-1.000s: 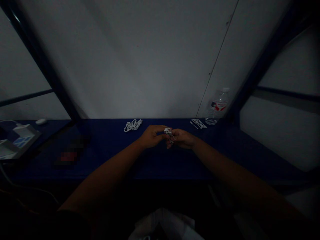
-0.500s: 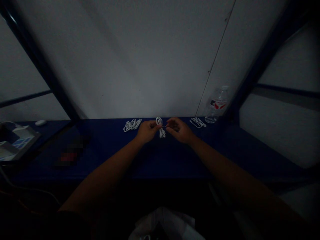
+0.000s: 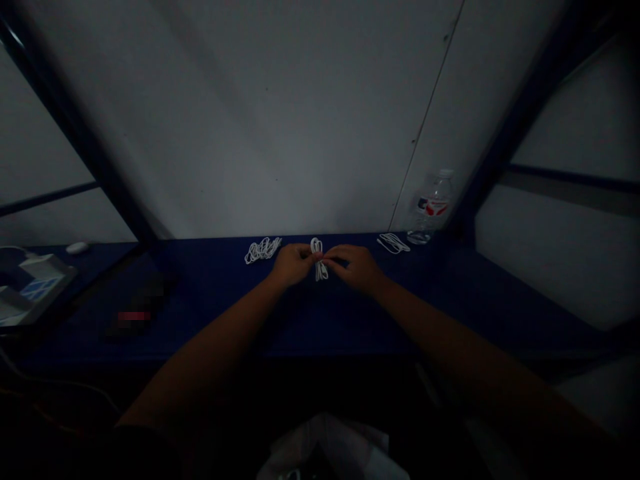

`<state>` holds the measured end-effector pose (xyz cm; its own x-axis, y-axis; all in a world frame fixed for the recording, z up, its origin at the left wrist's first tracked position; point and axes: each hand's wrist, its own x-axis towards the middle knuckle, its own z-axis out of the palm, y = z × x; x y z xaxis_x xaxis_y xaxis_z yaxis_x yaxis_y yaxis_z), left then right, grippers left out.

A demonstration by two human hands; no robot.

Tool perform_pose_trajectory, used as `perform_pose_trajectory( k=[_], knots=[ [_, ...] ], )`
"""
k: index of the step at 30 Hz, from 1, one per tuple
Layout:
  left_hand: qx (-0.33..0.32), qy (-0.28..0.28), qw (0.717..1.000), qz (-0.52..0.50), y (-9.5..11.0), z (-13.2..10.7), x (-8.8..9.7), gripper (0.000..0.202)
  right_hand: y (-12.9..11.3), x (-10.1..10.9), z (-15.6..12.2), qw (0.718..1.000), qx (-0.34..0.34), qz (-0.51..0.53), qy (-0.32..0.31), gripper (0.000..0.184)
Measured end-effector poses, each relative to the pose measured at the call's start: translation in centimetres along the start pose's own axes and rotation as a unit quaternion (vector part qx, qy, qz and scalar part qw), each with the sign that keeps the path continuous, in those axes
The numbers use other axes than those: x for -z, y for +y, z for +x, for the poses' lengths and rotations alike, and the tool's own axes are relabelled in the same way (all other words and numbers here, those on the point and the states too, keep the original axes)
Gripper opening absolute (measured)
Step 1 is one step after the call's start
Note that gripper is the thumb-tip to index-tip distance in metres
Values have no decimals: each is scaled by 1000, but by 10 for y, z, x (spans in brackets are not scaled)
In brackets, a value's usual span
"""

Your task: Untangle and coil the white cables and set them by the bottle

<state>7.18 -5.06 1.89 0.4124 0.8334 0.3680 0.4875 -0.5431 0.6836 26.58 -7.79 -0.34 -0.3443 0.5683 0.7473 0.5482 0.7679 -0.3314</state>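
Between my two hands is a white cable bundle (image 3: 321,271), looped and pinched in at its middle. My left hand (image 3: 294,264) grips that middle from the left, thumb and fingers closed on it. From the right, the fingertips of my right hand (image 3: 356,265) are pinched together against the same spot on the bundle. What exactly they pinch there is too small and dark to make out clearly. To the left lies a loose white coiled cable (image 3: 263,249); to the right lies a smaller white coiled cable (image 3: 393,243).
The blue tabletop (image 3: 330,327) runs up to a pale wall panel (image 3: 280,133). A clear plastic bottle (image 3: 434,207) stands at the back right. At far left are a white power strip (image 3: 43,293) with plugs and a small white object (image 3: 77,248). A blurred dark item (image 3: 135,313) lies nearer.
My right hand has moved left, its fingers closing from a loose curl to a pinch at the bundle's middle. My left hand keeps its grip. The view has shifted slightly.
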Motion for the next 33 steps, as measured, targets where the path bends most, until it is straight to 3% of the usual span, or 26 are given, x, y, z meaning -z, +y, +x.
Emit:
perform_pose_trajectory(
  k=[4,8,10,17,23,30,33],
  knots=[
    [35,-10,992,-118,-9,2,-8,35,-1,0,1,1000,-19,-3,15,14],
    [88,-42,950,-298,-19,4,-23,29,-5,-2,1,999,-49,-2,12,14],
    [100,-39,947,-304,-22,4,-29,27,-6,-3,1,998,-66,-3,-1,14],
    [104,-7,975,-197,-16,-1,-32,26,-2,-7,0,996,-86,4,-25,13],
    [170,-53,926,-332,-12,2,-34,20,-3,-8,0,996,-85,21,-24,12],
    [191,-62,916,-348,-9,0,-39,47,-5,-15,-3,998,-59,-22,4,11],
    [178,-65,924,-332,-6,-2,-38,49,-5,-16,-3,997,-64,-33,16,12]
  ],
)
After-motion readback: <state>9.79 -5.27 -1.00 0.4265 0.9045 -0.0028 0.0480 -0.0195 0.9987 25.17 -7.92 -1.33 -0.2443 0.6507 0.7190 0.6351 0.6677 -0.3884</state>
